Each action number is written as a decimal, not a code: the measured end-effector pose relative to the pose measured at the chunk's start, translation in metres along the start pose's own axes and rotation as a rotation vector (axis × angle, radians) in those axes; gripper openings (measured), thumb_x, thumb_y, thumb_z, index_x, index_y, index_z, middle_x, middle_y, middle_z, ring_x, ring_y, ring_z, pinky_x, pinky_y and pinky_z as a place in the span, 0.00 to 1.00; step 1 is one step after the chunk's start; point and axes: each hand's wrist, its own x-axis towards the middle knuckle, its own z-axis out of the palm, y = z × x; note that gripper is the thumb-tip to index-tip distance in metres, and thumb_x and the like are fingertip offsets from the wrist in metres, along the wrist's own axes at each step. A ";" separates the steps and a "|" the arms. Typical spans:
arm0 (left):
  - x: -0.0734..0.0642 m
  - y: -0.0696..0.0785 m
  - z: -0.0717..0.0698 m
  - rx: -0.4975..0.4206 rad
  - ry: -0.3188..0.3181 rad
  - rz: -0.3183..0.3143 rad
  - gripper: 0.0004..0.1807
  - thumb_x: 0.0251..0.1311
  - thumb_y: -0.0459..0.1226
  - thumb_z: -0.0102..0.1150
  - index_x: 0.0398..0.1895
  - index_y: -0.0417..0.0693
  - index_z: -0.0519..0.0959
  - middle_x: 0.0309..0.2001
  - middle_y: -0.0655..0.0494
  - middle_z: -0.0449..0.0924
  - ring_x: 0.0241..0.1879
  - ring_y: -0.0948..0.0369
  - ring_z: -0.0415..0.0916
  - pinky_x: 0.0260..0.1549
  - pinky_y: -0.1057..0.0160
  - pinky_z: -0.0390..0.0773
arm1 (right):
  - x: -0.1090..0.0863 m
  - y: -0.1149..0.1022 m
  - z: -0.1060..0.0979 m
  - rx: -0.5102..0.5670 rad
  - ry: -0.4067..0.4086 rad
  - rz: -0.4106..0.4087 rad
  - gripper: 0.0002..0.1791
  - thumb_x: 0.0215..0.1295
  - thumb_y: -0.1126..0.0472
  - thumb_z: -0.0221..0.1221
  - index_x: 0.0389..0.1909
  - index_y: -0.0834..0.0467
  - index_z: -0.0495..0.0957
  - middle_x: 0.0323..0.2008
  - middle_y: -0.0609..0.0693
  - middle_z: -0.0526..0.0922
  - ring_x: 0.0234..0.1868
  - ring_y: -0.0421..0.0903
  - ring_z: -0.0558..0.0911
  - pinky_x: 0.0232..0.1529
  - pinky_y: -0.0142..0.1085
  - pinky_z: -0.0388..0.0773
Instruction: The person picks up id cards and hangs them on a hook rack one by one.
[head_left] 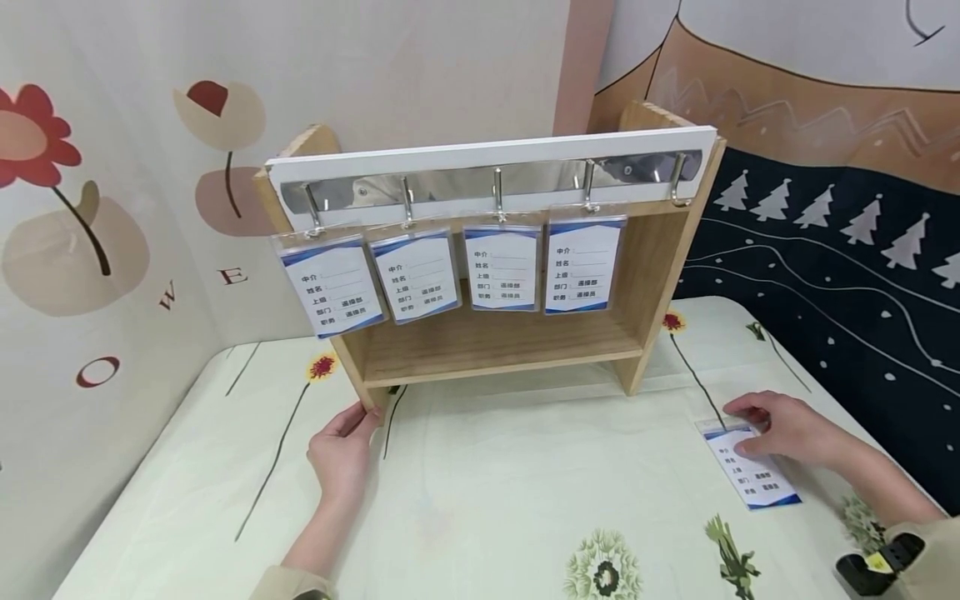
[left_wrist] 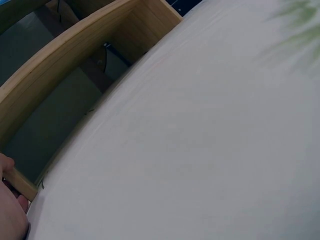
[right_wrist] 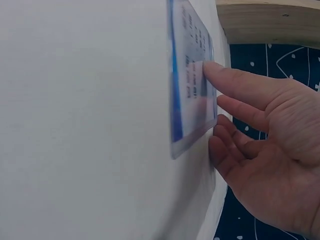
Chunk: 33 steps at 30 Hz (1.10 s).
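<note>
My left hand (head_left: pixel 342 454) grips the bottom front corner of a wooden shelf (head_left: pixel 495 346) at its left leg; in the left wrist view the fingers (left_wrist: pixel 7 162) curl round that wood. At the right of the table, my right hand (head_left: pixel 798 429) pinches an ID badge (head_left: pixel 750 471) in a clear sleeve. Its thumb lies on the printed face and the other fingers are behind the card, as the right wrist view shows. There the badge (right_wrist: pixel 192 85) is tilted off the cloth, with a shadow beneath it.
A white rail with a metal strip (head_left: pixel 450 190) and several hooks spans the shelf's top. Several similar badges (head_left: pixel 502 267) hang from it, while the rightmost hook (head_left: pixel 677 179) holds none. Flower-printed cloth (head_left: pixel 487 483) covers the table; patterned fabric (head_left: pixel 825 250) stands behind on the right.
</note>
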 end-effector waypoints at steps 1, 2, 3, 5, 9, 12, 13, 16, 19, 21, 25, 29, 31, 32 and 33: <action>0.000 0.000 0.000 -0.001 0.000 0.001 0.18 0.66 0.36 0.67 0.56 0.36 0.84 0.53 0.39 0.84 0.34 0.82 0.78 0.36 0.81 0.78 | 0.001 0.000 0.000 0.003 -0.007 -0.002 0.34 0.53 0.61 0.76 0.57 0.73 0.76 0.45 0.55 0.78 0.42 0.51 0.72 0.37 0.31 0.72; 0.000 0.000 0.000 -0.002 0.000 0.001 0.18 0.66 0.36 0.67 0.56 0.36 0.84 0.53 0.39 0.84 0.34 0.82 0.79 0.36 0.81 0.78 | 0.001 0.000 -0.001 0.005 -0.012 -0.001 0.34 0.52 0.61 0.77 0.57 0.73 0.76 0.43 0.54 0.78 0.42 0.50 0.71 0.36 0.31 0.71; 0.000 -0.001 0.000 -0.003 0.000 0.001 0.18 0.66 0.36 0.67 0.56 0.36 0.84 0.53 0.39 0.84 0.34 0.82 0.79 0.36 0.81 0.78 | 0.002 0.000 -0.001 0.006 -0.016 -0.001 0.33 0.52 0.62 0.77 0.56 0.73 0.76 0.42 0.53 0.77 0.42 0.50 0.71 0.36 0.31 0.71; 0.000 -0.001 0.000 -0.001 -0.001 0.003 0.18 0.66 0.37 0.67 0.56 0.36 0.84 0.53 0.39 0.84 0.34 0.82 0.78 0.36 0.81 0.78 | 0.002 0.000 -0.001 0.009 -0.020 -0.004 0.31 0.52 0.62 0.77 0.53 0.72 0.77 0.40 0.52 0.76 0.40 0.49 0.70 0.35 0.31 0.70; 0.001 -0.002 -0.001 -0.001 -0.003 0.002 0.18 0.66 0.37 0.67 0.56 0.37 0.84 0.53 0.39 0.84 0.35 0.82 0.78 0.36 0.81 0.78 | 0.001 0.003 -0.001 0.012 -0.016 -0.009 0.26 0.53 0.62 0.77 0.47 0.70 0.78 0.38 0.51 0.76 0.38 0.47 0.70 0.34 0.32 0.70; 0.001 -0.002 0.000 0.001 0.000 0.001 0.19 0.66 0.37 0.67 0.56 0.37 0.84 0.53 0.39 0.84 0.35 0.82 0.78 0.36 0.81 0.78 | 0.000 0.005 0.001 0.017 -0.009 -0.011 0.24 0.53 0.62 0.76 0.46 0.68 0.77 0.37 0.51 0.75 0.38 0.47 0.70 0.34 0.32 0.69; 0.001 -0.002 0.000 0.004 0.002 0.002 0.19 0.66 0.37 0.67 0.56 0.37 0.84 0.53 0.39 0.84 0.35 0.82 0.78 0.36 0.81 0.78 | -0.001 0.006 0.001 0.019 -0.005 -0.009 0.25 0.53 0.61 0.77 0.46 0.68 0.77 0.37 0.51 0.74 0.38 0.47 0.70 0.34 0.32 0.69; 0.001 -0.002 0.000 0.010 0.006 0.004 0.18 0.65 0.38 0.68 0.55 0.37 0.85 0.52 0.40 0.85 0.34 0.82 0.78 0.36 0.81 0.78 | -0.002 0.007 0.003 0.033 0.005 -0.010 0.25 0.53 0.61 0.77 0.46 0.67 0.76 0.37 0.51 0.74 0.38 0.47 0.70 0.34 0.32 0.69; 0.001 -0.002 0.001 0.013 0.011 0.007 0.18 0.65 0.38 0.68 0.55 0.37 0.85 0.52 0.40 0.85 0.34 0.82 0.78 0.35 0.81 0.78 | -0.004 0.007 0.003 0.057 0.007 -0.006 0.24 0.53 0.62 0.77 0.45 0.66 0.75 0.36 0.51 0.75 0.36 0.45 0.70 0.34 0.32 0.69; 0.001 -0.002 0.001 0.009 0.012 0.007 0.18 0.65 0.38 0.68 0.55 0.37 0.85 0.51 0.39 0.85 0.34 0.82 0.78 0.35 0.80 0.78 | -0.005 0.006 0.003 0.073 0.008 -0.004 0.24 0.54 0.63 0.76 0.45 0.66 0.74 0.36 0.51 0.75 0.35 0.43 0.70 0.33 0.31 0.69; 0.001 -0.002 0.001 0.008 0.012 0.003 0.18 0.65 0.38 0.68 0.55 0.38 0.85 0.52 0.40 0.85 0.34 0.82 0.78 0.35 0.81 0.78 | -0.007 0.005 0.004 0.092 0.024 -0.019 0.22 0.55 0.66 0.75 0.45 0.66 0.74 0.34 0.50 0.75 0.33 0.40 0.69 0.32 0.31 0.69; 0.000 -0.001 0.001 0.011 0.013 0.004 0.18 0.65 0.38 0.68 0.55 0.38 0.85 0.52 0.40 0.85 0.34 0.82 0.78 0.35 0.81 0.78 | -0.008 0.005 0.004 0.113 0.043 -0.035 0.19 0.56 0.69 0.73 0.45 0.67 0.75 0.34 0.50 0.75 0.33 0.39 0.70 0.32 0.31 0.70; 0.000 -0.001 0.001 0.010 0.015 0.006 0.18 0.65 0.37 0.68 0.55 0.38 0.85 0.51 0.40 0.85 0.34 0.82 0.78 0.35 0.81 0.78 | -0.008 0.005 0.003 0.129 0.051 -0.042 0.18 0.57 0.71 0.72 0.45 0.67 0.75 0.35 0.51 0.75 0.33 0.40 0.70 0.32 0.31 0.71; 0.001 -0.001 0.001 0.009 0.017 0.007 0.17 0.65 0.37 0.68 0.54 0.38 0.85 0.51 0.40 0.85 0.34 0.82 0.78 0.35 0.81 0.78 | -0.008 0.005 0.003 0.139 0.055 -0.043 0.18 0.57 0.71 0.71 0.45 0.67 0.75 0.35 0.51 0.75 0.33 0.40 0.71 0.32 0.30 0.71; 0.001 -0.001 0.001 0.009 0.017 0.007 0.17 0.65 0.37 0.68 0.54 0.38 0.85 0.51 0.40 0.85 0.34 0.82 0.78 0.35 0.81 0.78 | -0.008 0.005 0.002 0.145 0.059 -0.043 0.18 0.57 0.71 0.71 0.45 0.67 0.75 0.35 0.51 0.75 0.34 0.40 0.71 0.32 0.30 0.71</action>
